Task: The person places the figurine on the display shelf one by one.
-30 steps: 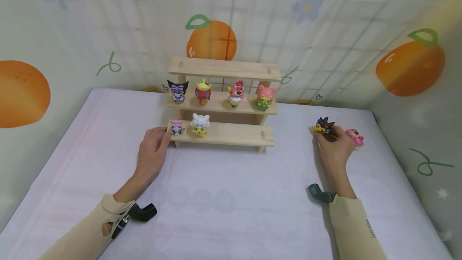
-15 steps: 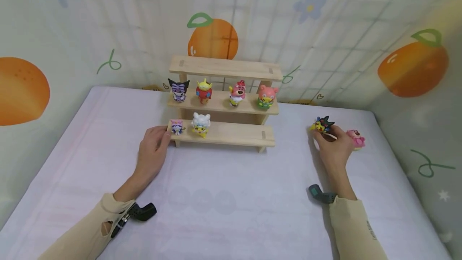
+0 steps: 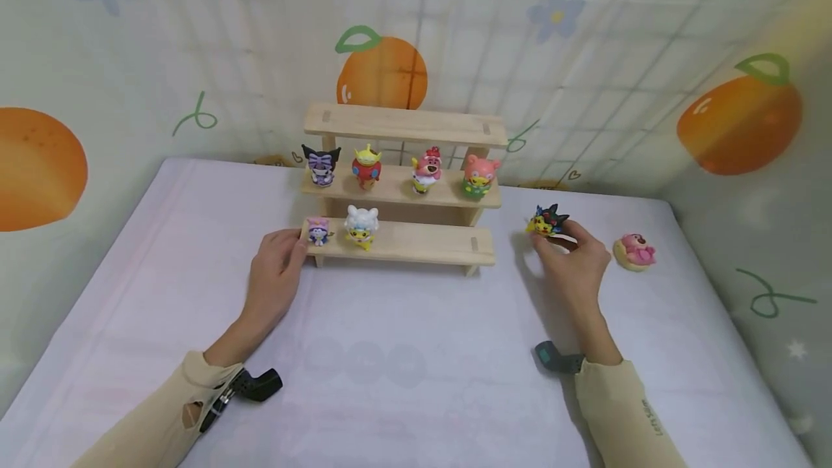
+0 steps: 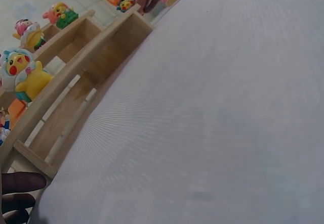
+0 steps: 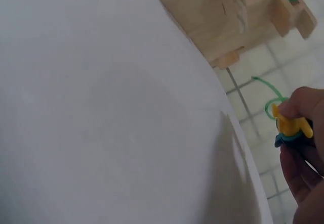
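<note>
A yellow, dark-crested figurine (image 3: pixel 547 220) is pinched in the right hand (image 3: pixel 572 262) above the table, right of the wooden shelf (image 3: pixel 406 240), whose lowest tier's left end is steadied by the loosely curled left hand (image 3: pixel 276 273).

My left hand (image 3: pixel 276 266): palm down, fingers loosely curled, arm stretched forward.
My right hand (image 3: pixel 572 260): raised, fingertips closed in a pinching grip.

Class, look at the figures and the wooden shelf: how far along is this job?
Done: four figures stand on the middle step and two on the bottom step. In hand: the right hand pinches a dark-haired yellow figure, lifted beside the shelf, while the left hand rests against the shelf's left end. Left: a pink figure lies on the table; the top step is bare.
</note>
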### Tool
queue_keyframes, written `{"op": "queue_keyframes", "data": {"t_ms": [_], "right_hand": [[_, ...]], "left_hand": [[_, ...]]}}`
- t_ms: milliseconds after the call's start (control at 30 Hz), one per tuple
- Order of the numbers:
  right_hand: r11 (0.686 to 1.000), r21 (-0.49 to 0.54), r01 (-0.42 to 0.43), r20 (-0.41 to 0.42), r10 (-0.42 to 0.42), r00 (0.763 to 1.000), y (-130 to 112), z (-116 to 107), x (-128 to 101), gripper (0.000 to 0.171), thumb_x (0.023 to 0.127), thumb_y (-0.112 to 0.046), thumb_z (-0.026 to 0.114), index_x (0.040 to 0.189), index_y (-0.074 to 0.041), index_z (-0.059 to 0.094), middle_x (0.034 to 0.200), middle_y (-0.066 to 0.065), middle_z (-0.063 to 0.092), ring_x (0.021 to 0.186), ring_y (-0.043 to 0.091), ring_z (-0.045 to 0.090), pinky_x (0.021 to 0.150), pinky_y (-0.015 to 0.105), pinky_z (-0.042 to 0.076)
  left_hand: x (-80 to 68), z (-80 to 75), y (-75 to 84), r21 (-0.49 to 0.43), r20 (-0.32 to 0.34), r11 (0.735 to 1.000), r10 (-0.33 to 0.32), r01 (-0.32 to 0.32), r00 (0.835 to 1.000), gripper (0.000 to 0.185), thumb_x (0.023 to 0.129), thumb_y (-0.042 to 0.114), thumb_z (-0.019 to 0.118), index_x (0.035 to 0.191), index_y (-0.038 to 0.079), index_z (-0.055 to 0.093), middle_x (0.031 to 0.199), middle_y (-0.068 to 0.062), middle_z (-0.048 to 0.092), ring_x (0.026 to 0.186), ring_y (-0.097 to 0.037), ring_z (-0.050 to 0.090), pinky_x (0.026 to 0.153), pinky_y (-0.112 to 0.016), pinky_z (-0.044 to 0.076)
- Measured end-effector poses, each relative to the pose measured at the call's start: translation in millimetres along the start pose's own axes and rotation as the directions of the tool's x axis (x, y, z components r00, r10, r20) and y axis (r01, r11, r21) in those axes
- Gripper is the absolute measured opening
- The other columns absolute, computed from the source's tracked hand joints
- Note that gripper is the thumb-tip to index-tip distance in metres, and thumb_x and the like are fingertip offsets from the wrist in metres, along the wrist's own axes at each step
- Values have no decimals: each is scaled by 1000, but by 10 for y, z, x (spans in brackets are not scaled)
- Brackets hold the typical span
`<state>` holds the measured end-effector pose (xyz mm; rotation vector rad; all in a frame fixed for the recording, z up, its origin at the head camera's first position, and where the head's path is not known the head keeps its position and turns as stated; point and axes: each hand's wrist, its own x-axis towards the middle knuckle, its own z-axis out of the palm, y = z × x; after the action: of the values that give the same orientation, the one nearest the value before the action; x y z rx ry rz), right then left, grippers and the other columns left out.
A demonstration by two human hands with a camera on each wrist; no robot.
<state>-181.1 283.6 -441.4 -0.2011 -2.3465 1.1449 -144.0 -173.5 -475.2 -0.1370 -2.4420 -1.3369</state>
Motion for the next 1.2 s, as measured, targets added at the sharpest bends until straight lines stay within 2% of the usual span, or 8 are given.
{"op": "queue_keyframes", "data": {"t_ms": [100, 300, 533, 733, 967, 1200], "right_hand": [[999, -2, 36, 8, -36, 999, -79, 19, -46, 34, 85, -15, 87, 112, 2, 77, 107, 17, 78, 83, 1, 71, 80, 8, 54], [998, 5, 65, 24, -65, 998, -214, 65, -145, 36, 86, -15, 86, 115, 3, 76, 111, 15, 78, 87, -11, 62, 87, 8, 53], [991, 68, 118, 24, -120, 993, -360, 125, -206, 31, 84, -11, 86, 111, 0, 77, 106, 12, 78, 88, -3, 65, 88, 12, 55], [984, 95, 148, 22, -151, 988, -453, 152, -232, 30, 83, -6, 85, 110, 2, 76, 104, 12, 77, 87, -3, 65, 87, 12, 55], [983, 72, 166, 60, -171, 983, -497, 193, -264, 31, 83, -6, 85, 111, 1, 75, 105, 11, 77, 88, -2, 64, 89, 13, 54], [975, 111, 193, 122, -207, 971, -559, 269, -318, 29, 81, -4, 85, 108, 2, 75, 102, 11, 77, 88, -3, 64, 90, 11, 51]], "left_hand": [[-4, 0, 8, -1, 6, 1000, -10, 10, 1000, 35, 109, 21, 53, 103, -4, 76, 134, -18, 69, 133, -32, 55, 114, -50, 41], [21, -8, 32, 6, 30, 1000, -11, 11, 999, 36, 109, 22, 52, 106, -3, 77, 134, -17, 69, 133, -32, 54, 114, -50, 41], [12, -20, 16, 10, 29, 1000, -22, 21, 999, 36, 109, 23, 52, 107, -3, 77, 135, -18, 68, 134, -32, 54, 115, -51, 40], [23, -16, 36, 4, 22, 1000, -24, 24, 999, 35, 109, 22, 52, 107, -3, 77, 135, -16, 68, 134, -31, 53, 115, -50, 40], [31, -14, 36, 4, 27, 999, -39, 39, 999, 36, 109, 22, 52, 106, -3, 77, 135, -16, 69, 135, -30, 53, 115, -50, 40], [23, -21, 19, 9, 26, 999, -45, 45, 999, 35, 109, 21, 52, 104, -3, 76, 136, -17, 68, 134, -31, 53, 116, -49, 40]]}}
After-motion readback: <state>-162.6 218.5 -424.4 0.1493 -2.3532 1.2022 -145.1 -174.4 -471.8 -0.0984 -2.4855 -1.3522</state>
